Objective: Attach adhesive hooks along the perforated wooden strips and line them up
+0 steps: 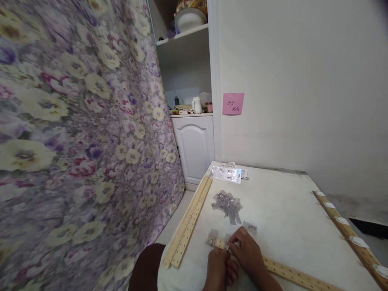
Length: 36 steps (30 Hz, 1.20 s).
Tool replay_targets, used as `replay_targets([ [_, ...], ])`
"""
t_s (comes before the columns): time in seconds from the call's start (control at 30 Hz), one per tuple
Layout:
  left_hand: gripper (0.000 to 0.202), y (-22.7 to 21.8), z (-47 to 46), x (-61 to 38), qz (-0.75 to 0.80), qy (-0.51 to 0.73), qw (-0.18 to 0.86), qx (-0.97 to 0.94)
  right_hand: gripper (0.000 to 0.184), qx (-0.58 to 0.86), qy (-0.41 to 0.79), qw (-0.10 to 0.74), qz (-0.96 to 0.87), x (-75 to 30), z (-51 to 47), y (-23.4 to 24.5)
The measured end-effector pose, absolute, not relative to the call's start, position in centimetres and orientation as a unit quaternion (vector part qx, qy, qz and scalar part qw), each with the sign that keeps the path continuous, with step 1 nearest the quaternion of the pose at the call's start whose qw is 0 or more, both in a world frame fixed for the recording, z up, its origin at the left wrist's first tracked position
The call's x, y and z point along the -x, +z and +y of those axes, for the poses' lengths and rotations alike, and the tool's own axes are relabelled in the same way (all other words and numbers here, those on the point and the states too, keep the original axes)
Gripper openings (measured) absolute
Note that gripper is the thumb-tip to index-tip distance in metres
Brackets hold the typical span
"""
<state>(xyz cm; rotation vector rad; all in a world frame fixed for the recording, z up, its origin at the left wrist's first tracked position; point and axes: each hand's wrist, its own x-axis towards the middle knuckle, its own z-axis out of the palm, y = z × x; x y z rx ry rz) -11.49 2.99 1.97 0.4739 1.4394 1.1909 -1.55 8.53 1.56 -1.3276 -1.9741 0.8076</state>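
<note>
My left hand is closed beside the near edge of a wooden strip with holes, fingers curled and thumb pressed in; what it grips is hidden. My right hand pinches at the strip from the other side, its fingertips meeting the left hand's over something small and shiny. At the strip's left end sits a small clear plastic bag with a metal piece showing in it. Another small clear bag lies just beyond my right hand. Farther back is a pile of similar bags with small metal parts.
Two more perforated wooden strips lie along the table's left edge. A clear blister pack is at the far edge. On the right edge, another strip carries several white round pieces. A floral curtain hangs at left.
</note>
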Motion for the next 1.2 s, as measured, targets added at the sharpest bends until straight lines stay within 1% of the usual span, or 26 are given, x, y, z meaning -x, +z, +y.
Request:
replay_targets([
  [0.17,0.030,1.9,3.0,11.5,0.613,0.509,0.567,-0.208,0.007,0.502,0.306,0.307,-0.749,1.6,8.5,1.7],
  [0.47,0.024,2.1,3.0,11.5,0.616,0.499,0.570,-0.214,0.008,0.506,0.300,0.301,-0.750,1.6,8.5,1.7],
  [0.67,0.023,2.1,2.9,11.7,0.619,0.497,0.570,-0.214,0.008,0.509,0.298,0.291,-0.754,1.6,8.4,1.9],
  [0.93,0.022,2.1,2.9,11.8,0.617,0.497,0.573,-0.211,0.010,0.489,0.284,0.312,-0.764,1.6,7.8,2.9],
  [1.03,0.022,1.9,2.6,11.8,0.609,0.507,0.574,-0.206,0.009,0.477,0.304,0.326,-0.757,1.4,8.3,2.6],
  [1.1,0.023,1.8,2.4,11.9,0.605,0.514,0.573,-0.202,0.013,0.473,0.319,0.335,-0.750,0.6,8.5,2.4],
  [1.2,0.023,1.6,2.3,12.2,0.604,0.517,0.574,-0.196,0.014,0.482,0.318,0.326,-0.748,-1.7,8.3,2.3],
])
